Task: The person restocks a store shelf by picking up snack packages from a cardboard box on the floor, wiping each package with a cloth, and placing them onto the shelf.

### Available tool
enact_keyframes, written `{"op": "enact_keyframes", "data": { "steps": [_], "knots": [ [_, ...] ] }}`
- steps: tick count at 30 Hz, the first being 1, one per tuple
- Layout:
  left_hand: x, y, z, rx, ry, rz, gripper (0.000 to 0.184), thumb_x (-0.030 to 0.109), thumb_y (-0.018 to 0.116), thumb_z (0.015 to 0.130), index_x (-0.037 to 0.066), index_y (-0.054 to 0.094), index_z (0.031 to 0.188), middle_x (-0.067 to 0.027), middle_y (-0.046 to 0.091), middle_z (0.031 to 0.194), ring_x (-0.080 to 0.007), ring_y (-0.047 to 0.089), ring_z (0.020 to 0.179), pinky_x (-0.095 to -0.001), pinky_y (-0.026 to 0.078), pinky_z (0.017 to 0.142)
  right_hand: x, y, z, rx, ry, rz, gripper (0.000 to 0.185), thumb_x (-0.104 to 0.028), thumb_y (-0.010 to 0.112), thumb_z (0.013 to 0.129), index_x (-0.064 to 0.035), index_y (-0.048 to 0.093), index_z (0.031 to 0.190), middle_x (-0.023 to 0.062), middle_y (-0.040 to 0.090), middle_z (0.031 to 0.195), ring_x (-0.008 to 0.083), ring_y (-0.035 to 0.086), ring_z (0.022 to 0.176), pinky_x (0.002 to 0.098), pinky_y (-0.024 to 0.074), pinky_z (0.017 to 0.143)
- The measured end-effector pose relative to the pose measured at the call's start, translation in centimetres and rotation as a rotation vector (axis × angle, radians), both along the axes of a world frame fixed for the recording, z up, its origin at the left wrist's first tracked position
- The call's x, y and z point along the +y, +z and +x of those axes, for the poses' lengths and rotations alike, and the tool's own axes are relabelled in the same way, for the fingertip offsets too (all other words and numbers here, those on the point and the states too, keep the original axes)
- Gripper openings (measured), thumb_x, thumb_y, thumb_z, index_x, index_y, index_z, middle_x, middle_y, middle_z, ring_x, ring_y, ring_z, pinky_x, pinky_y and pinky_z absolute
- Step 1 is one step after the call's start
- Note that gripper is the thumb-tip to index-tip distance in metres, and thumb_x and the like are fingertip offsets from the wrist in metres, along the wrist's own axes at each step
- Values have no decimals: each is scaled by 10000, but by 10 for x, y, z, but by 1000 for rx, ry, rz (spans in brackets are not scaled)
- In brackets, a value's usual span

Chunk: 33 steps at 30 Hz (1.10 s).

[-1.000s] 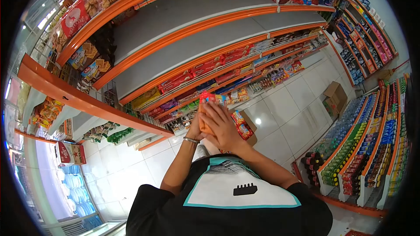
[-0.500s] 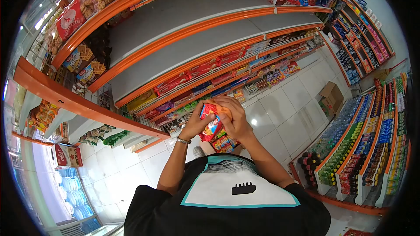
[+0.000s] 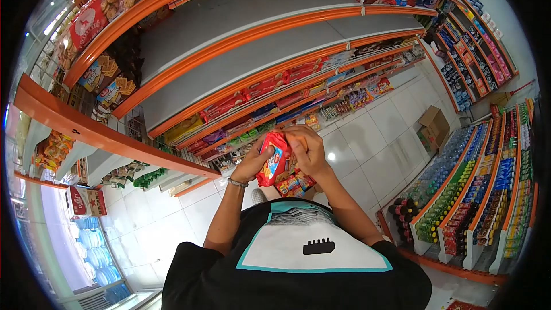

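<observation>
My left hand grips a red snack packet with a blue and yellow print, thumb across its front. Held upright, the packet shows its printed face to me. Close by its upper right side is my right hand, with fingers curled together; something orange seems tucked under them, but I cannot make out what. Below both hands, more red and yellow packets lie in what looks like a carton, partly hidden by my shirt.
Grey shelves with orange edges rise in front, red packets lining the lower tiers. Bottle racks stand at the right, and an open cardboard box sits on the tiled floor. An orange shelf beam juts out at left.
The red packet has turned and now shows more of its printed front. My right hand has shifted slightly right, off the packet's face, its fingers more curled.
</observation>
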<state>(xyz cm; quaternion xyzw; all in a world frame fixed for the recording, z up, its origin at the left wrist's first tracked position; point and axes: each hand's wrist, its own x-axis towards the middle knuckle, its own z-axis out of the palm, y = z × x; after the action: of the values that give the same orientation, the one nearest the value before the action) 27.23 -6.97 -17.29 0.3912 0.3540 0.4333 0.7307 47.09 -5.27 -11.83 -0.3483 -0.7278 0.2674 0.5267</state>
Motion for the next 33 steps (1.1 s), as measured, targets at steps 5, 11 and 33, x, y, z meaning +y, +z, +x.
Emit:
{"op": "enact_keyframes", "data": {
  "steps": [5,11,33],
  "knots": [
    [1,1,6,-381,124,-271,656,548,441,1008,34,437,1417,-122,593,1314,-229,628,1132,-372,539,950,1,-33,-3,561,52,-745,574,-461,396,1058,42,611,1232,117,666,1130,218,622,1040,328,471,928],
    [14,-3,15,-175,243,-246,632,547,456,1003,36,470,1375,-117,598,1310,-209,629,1136,-362,540,957,-22,-30,-22,431,-18,-605,558,-400,372,1073,39,446,1409,168,500,1382,211,466,1277,317,335,1086],
    [5,14,-2,-497,87,-347,572,543,451,1005,71,533,1319,-114,660,1205,-217,675,1063,-372,579,904,-18,1,-27,-199,50,46,558,-247,550,941,-16,452,1440,201,349,1549,392,259,1466,513,207,1182]
  ]
}}
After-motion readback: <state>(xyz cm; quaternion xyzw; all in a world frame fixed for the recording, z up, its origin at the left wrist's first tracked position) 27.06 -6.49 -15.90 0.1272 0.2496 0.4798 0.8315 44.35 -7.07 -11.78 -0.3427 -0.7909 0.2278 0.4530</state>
